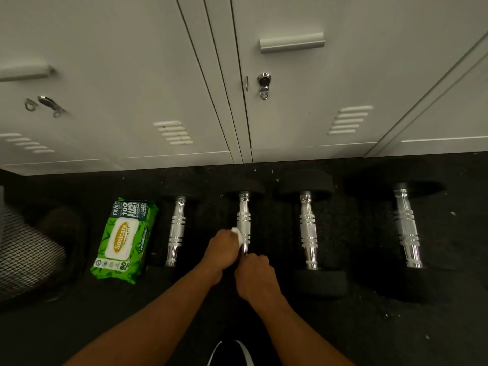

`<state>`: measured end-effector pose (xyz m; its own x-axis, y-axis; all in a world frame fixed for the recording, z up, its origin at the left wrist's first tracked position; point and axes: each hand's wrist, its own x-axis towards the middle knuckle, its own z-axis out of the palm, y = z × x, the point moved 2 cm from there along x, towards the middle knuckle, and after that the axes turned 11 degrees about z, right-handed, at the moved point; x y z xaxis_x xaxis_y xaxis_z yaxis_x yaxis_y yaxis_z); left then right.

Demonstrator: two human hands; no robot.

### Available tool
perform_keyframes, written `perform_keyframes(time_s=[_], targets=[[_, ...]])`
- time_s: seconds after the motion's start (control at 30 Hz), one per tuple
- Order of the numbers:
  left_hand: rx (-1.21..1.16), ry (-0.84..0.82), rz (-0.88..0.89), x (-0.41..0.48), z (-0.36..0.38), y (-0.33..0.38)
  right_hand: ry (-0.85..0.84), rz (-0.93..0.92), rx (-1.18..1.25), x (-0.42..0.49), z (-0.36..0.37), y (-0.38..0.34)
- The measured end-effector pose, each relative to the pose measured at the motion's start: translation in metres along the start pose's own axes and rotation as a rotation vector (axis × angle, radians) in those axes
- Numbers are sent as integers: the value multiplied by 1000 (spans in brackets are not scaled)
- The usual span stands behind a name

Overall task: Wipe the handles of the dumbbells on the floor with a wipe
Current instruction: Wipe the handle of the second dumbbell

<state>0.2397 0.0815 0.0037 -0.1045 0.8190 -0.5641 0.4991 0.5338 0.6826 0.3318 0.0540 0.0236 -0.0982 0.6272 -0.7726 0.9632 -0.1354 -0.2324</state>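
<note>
Dumbbell handle [243, 220], second right of the green wipes pack [124, 240], gets my attention on the black floor [369, 326]. My left hand [220, 250] clamps a white wipe [237, 233] against it; my right hand [254, 273] grips its near end, fingers curled shut.

Four dumbbell handles [243, 223] of bright, glossy chrome-like metal are seen, each ringed with grooved bands, and their end weights [320, 282] are finished in matt black, rubber-like material. A soft white wipe [237, 232] is pressed against one handle. The floor [369, 326] is covered in a dark, speckled, rough-looking mat. Left of the handles, a glossy green plastic wipe pack [124, 240] is laid. Behind them, lockers [303, 107] of smooth, pale painted metal are fitted with shiny latches [263, 84].
</note>
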Motion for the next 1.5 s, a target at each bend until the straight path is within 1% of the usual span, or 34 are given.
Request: perform_keyframes(time_s=[0.07, 0.17, 0.33, 0.4, 0.5, 0.57, 0.7, 0.87, 0.93, 1.0, 1.07, 1.1, 1.17, 1.23, 1.3, 1.4, 1.5], targets=[[-70, 66, -45, 9, 0, 10, -8, -4, -22, 1, 1, 0], [-116, 140, -30, 24, -3, 27, 0, -18, -81, 2, 1, 1], [-206, 144, -15, 44, -9, 42, -2, -17, -110, 2, 4, 2], [-160, 141, 6, 43, -8, 39, -14, -9, -102, 0, 2, 1], [-15, 145, 75, 31, -7, 35, -4, -35, -107, -2, 1, 1], [103, 114, 112, 20, -8, 33, 1, -30, -78, -1, 1, 0], [308, 11, 82, -1, -8, 16, 15, -4, -21, -2, 0, -1], [387, -175, 85, -20, -10, 0, 10, -23, -29, -5, -4, -1], [364, -187, 68, -22, -10, -5, 6, -14, -26, -4, -4, -1], [301, -150, 33, -19, -9, -6, -3, 2, 0, -4, -3, -1], [292, -100, 13, -12, -7, -2, 2, 21, 30, -3, -1, -1], [290, -60, 12, -7, -7, 3, 9, 32, 43, -2, 0, -1], [198, 42, -12, 6, -8, 16, 14, 39, 48, -1, 1, 0], [95, 121, -27, 24, -9, 30, 14, 20, 19, -1, 1, -2], [65, 167, -35, 41, -11, 42, 4, 7, -23, -2, 0, -2], [73, 194, -13, 50, -11, 48, 11, -15, -97, -3, -2, -2], [171, 166, 92, 37, -10, 43, 14, -12, -75, -4, -2, -3]])
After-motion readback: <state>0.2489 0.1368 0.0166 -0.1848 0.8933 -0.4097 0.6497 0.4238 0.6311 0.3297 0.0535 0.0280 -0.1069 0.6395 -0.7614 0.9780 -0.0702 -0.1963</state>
